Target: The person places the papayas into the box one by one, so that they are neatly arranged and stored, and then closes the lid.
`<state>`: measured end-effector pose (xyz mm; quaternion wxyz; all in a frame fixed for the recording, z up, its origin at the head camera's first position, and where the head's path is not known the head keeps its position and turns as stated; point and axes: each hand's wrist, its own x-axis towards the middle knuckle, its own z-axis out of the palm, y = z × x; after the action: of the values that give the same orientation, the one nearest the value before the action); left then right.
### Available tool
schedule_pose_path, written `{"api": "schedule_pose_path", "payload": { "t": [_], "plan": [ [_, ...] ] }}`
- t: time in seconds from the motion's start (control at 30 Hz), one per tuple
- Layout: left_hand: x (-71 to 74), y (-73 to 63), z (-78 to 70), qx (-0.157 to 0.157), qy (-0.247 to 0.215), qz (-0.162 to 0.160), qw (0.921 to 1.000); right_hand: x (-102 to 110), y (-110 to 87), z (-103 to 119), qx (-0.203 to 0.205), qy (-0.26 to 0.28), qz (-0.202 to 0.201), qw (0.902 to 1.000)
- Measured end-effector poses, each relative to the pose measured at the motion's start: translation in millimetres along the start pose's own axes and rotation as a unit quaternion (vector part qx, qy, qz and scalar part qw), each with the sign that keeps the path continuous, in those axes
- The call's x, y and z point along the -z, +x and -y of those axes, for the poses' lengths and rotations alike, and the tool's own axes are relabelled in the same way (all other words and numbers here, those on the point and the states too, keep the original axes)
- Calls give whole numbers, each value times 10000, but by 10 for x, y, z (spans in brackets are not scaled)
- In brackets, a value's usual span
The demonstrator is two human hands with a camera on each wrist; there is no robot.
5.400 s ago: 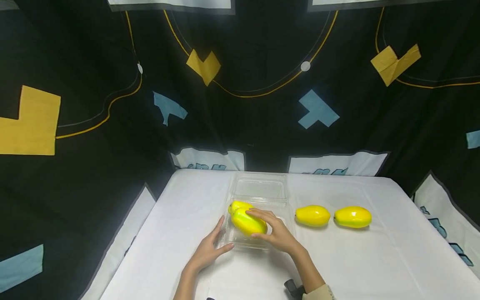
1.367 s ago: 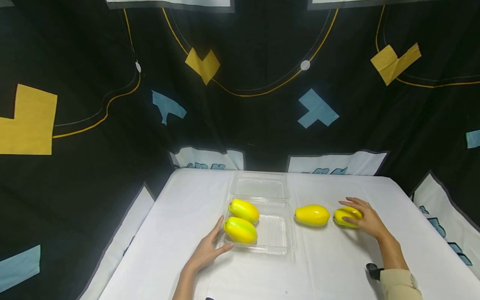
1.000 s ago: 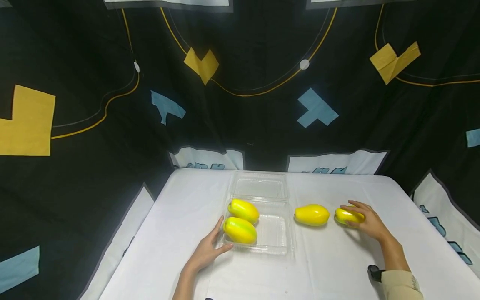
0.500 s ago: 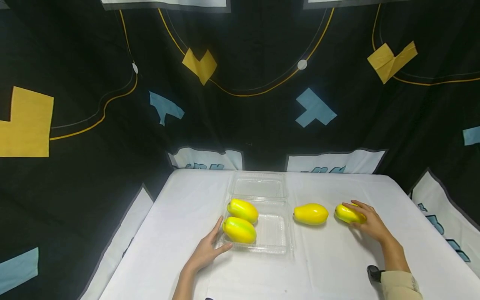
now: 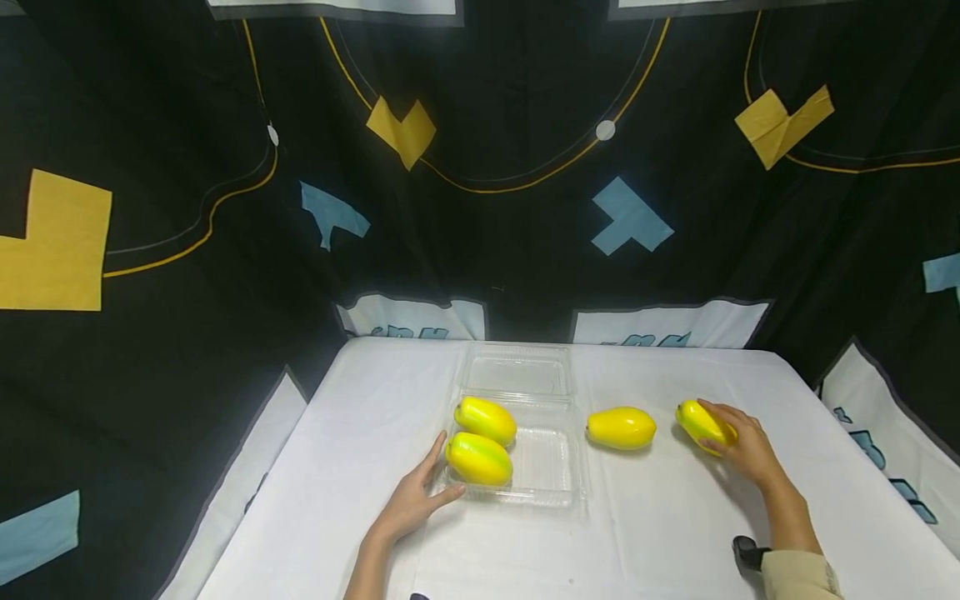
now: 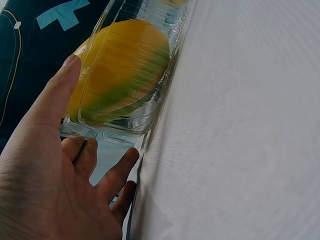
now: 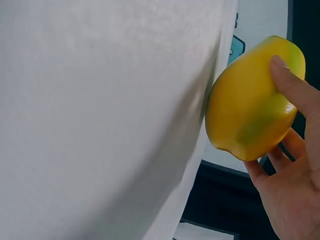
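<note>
Now the right hand [image 5: 744,446] grips a glossy yellow-green, papaya-shaped fruit [image 5: 699,423] at bench right, slanted more steeply than half a second ago; lift-off unclear. Grasp looks settled. Left hand [image 5: 411,502], fingers uncurled, stays beside the clear plastic hinged container [image 5: 551,462], two yellow-green oval fruits [image 5: 480,460] inside. One smooth yellow oval fruit [image 5: 621,428] lies between on the white-covered bench [image 5: 645,533].
</note>
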<state>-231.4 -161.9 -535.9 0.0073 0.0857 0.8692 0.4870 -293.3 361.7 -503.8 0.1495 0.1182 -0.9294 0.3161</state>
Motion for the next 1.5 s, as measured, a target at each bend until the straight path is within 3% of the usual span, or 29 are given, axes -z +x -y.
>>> {"api": "schedule_pose_path", "payload": {
  "t": [0.27, 0.53, 0.8, 1.1, 1.33, 1.5],
  "plan": [
    [8, -1, -5, 0, 16, 28, 10000, 28, -32, 215, -218, 73, -278, 9993],
    [8, -5, -4, 39, 40, 27, 10000, 98, 45, 638, -66, 147, -646, 9978],
    [12, -8, -4, 34, 15, 23, 10000, 45, 179, 1082, 741, 363, -922, 9923],
    [25, -6, -6, -22, 18, 14, 10000, -240, 319, 1502, 1283, 566, -844, 9865],
    [22, -1, 13, -42, -14, 22, 10000, -568, 397, 1677, 1728, 735, -513, 9809],
    [17, 0, 13, -65, -36, 31, 10000, -793, 419, 1776, 1754, 925, -207, 9799]
  ]
}}
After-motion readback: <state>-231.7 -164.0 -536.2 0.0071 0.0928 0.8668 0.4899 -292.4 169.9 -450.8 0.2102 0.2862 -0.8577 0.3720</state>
